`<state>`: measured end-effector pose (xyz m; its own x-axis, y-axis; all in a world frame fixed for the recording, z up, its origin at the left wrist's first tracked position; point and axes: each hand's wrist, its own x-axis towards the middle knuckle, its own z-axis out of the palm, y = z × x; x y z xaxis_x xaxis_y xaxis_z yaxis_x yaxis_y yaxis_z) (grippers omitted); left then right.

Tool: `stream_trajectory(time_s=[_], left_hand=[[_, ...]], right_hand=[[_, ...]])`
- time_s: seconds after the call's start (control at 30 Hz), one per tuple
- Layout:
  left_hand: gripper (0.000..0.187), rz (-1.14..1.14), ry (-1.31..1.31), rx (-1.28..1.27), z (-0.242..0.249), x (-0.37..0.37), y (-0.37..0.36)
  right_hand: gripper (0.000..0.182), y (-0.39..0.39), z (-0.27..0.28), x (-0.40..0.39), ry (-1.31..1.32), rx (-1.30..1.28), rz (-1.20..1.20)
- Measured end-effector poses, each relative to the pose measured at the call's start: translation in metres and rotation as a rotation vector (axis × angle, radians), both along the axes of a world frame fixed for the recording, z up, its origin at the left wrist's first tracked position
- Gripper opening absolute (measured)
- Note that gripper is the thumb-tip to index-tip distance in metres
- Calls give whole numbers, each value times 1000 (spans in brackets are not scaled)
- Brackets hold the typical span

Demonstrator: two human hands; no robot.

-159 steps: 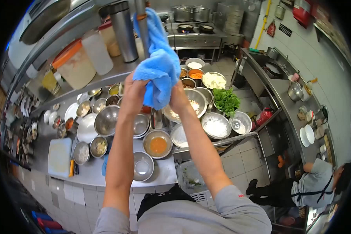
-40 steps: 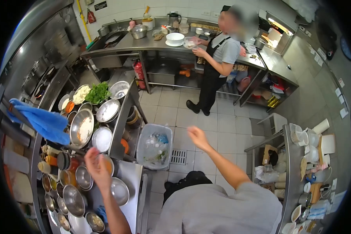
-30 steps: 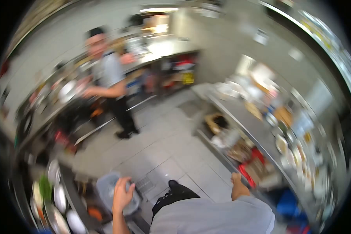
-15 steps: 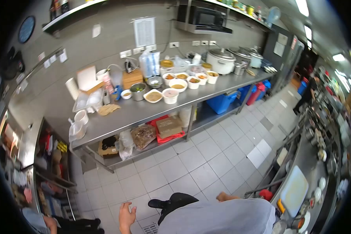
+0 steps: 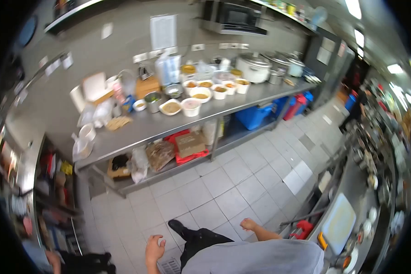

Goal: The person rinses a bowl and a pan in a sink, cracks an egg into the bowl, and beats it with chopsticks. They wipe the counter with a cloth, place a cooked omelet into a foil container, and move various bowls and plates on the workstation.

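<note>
My left hand hangs low at the bottom of the view, over the tiled floor, its fingers apart and curved with nothing in them. Farther right, my right hand is held out over the floor, its fingers curled together; whether anything small is inside is hidden. Neither hand touches the steel counter. On that counter stand a white tub with pinkish contents, a square bowl of brown food, a metal pot with something green and several more filled tubs.
A person in dark clothes stands far right; another person's arm shows at bottom left. A worktop with a white cutting board runs along the right. Under the counter are a cardboard box and a blue bin.
My right hand has come farther forward, showing more forearm. My left hand has shifted slightly right. The counter appears slightly lower left and higher as the view moves, and my foot sits farther forward.
</note>
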<state>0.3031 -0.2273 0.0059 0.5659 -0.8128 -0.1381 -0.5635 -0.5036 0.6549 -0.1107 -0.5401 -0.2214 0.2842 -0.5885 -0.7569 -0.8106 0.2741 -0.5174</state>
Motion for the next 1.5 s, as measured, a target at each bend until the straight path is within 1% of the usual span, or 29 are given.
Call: stream_trajectory(time_s=[0.03, 0.1, 0.17, 0.23, 0.3, 0.37, 0.4, 0.5, 0.57, 0.63, 0.67, 0.77, 0.87, 0.9, 1.0, 1.07, 1.1, 1.13, 1.2, 1.23, 1.33, 1.37, 1.43, 1.47, 1.5], left_hand=[[20, 48, 20, 1, -3, 0, 14], [12, 70, -31, 58, -23, 8, 38], [13, 159, -65, 99, -22, 3, 61], [15, 292, -105, 70, -29, -7, 92], [13, 438, -40, 96, -23, -22, 120], [13, 594, 28, 103, -13, -47, 144], [13, 650, 55, 99, -10, -55, 157], [18, 795, 155, 210, -15, -88, 181], [22, 864, 256, 259, -26, -104, 192], [24, 921, 307, 323, -48, -118, 197], [25, 940, 331, 354, -57, -119, 198], [27, 991, 340, 373, -52, -106, 194], [29, 1047, 295, 264, -57, -85, 196], [30, 1091, 274, 221, -50, -79, 197], [26, 1315, 202, 49, -38, -66, 203], [20, 1430, 213, 24, -35, -69, 212], [17, 1484, 214, 16, -35, -72, 220], [16, 1500, 234, 71, -48, -81, 228], [14, 1524, 268, 174, -104, -108, 242], [15, 1582, 258, 156, -126, -121, 247], [15, 1520, 474, 222, -140, -137, 265], [16, 1669, 572, 139, -165, -152, 267], [17, 1947, 771, -46, -243, -188, 265], [18, 1963, 841, -1, -276, -209, 265], [19, 1978, 912, 47, -292, -225, 271]], right_hand=[[18, -2, 7, 6, -7, 3, -4], [16, -19, 12, 38, -18, 17, 65], [18, -30, 12, 59, -11, 65, 162], [17, -35, 20, 77, 41, 93, 295], [14, -38, 15, 94, 127, 155, 369], [15, -42, 13, 124, 215, 178, 581], [16, -40, 19, 146, 250, 170, 690], [16, -45, 3, 217, 262, 193, 797], [16, -46, 3, 276, 159, 167, 818], [17, -36, 8, 338, 68, 157, 832], [16, -28, 11, 369, 39, 144, 884], [13, -10, 21, 454, -30, 110, 1025], [12, 9, 23, 522, -11, 139, 1112], [12, 15, 19, 539, 11, 133, 1153], [11, 37, -1, 600, 66, 130, 1283], [12, 50, -11, 625, 134, 166, 1385], [12, 62, -15, 638, 169, 145, 1420], [13, 77, -18, 652, 202, 121, 1453], [14, 114, -24, 682, 218, 102, 1513], [14, 134, -28, 696, 206, 109, 1540], [15, 209, -34, 732, 121, 148, 1619], [15, 235, -32, 743, 87, 161, 1638], [15, 289, -21, 759, 44, 141, 1662], [15, 317, -12, 768, 19, 129, 1675], [15, 342, -2, 776, 21, 128, 1688]])
